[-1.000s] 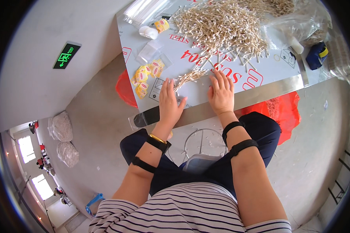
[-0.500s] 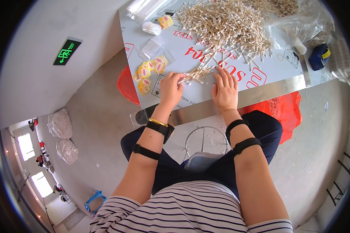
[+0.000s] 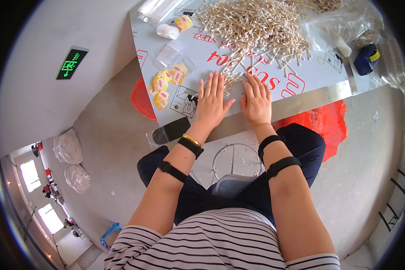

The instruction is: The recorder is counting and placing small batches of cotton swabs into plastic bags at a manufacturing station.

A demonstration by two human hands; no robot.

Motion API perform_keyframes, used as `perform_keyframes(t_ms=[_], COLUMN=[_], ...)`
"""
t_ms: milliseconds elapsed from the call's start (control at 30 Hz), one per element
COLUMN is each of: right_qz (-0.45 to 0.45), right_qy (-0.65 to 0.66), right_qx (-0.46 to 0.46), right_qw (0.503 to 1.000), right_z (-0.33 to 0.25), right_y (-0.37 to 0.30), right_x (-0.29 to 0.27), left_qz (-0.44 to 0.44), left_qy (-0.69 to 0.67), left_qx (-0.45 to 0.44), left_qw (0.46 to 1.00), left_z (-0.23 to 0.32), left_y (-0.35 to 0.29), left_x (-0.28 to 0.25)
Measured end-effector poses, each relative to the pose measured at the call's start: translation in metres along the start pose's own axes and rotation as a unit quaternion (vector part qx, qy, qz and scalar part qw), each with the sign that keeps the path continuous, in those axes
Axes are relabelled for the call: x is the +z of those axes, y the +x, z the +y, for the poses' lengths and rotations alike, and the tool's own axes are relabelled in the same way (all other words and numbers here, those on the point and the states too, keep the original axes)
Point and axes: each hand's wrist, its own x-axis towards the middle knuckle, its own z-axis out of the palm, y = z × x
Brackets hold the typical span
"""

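My left hand (image 3: 212,100) lies over the table with fingers stretched out and thumb spread, its fingertips beside a small bunch of cotton swabs (image 3: 231,82). On the bunch's other side, my right hand (image 3: 257,100) rests with straight fingers and its thumb slightly apart. The bunch sits between the two hands, partly covered by the left fingers. Just beyond spreads a large loose pile of cotton swabs (image 3: 256,27). Several small yellow printed packets (image 3: 160,86) lie left of my left hand, near clear plastic bags (image 3: 170,54).
At the table's far left are a white roll (image 3: 168,31), a yellow packet (image 3: 183,22) and clear sleeves (image 3: 155,10). A blue tape dispenser (image 3: 366,59) and clear plastic bag (image 3: 342,29) stand right. A metal strip (image 3: 310,101) edges the table; a red bag (image 3: 330,126) lies below.
My left hand has let go of the small swab bunch and flattened out, moving slightly right. The right hand stays near the bunch. The whole view has shifted a little.
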Motion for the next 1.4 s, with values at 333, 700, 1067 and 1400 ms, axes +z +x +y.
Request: perform_keyframes(t_ms=[333, 700, 1067, 1400], right_qz=[-0.011, -0.009, 0.009, -0.003], right_qy=[0.005, 0.004, 0.000, -0.015], right_qx=[0.000, -0.003, -0.007, -0.007], right_qw=[1.000, 1.000, 1.000, 1.000], right_z=[0.003, 0.002, 0.002, 0.005], right_y=[-0.002, -0.001, 0.002, -0.002], right_x=[0.001, 0.000, 0.003, 0.001], left_qz=[0.009, 0.004, 0.016, 0.063], left_qy=[0.026, 0.011, -0.014, -0.085], left_qx=[-0.021, -0.002, -0.001, -0.015], left_qw=[0.999, 1.000, 1.000, 0.994], left_z=[0.000, -0.001, -0.012, -0.024], left_y=[0.004, -0.014, 0.003, -0.019], left_x=[0.006, 0.002, 0.005, -0.012])
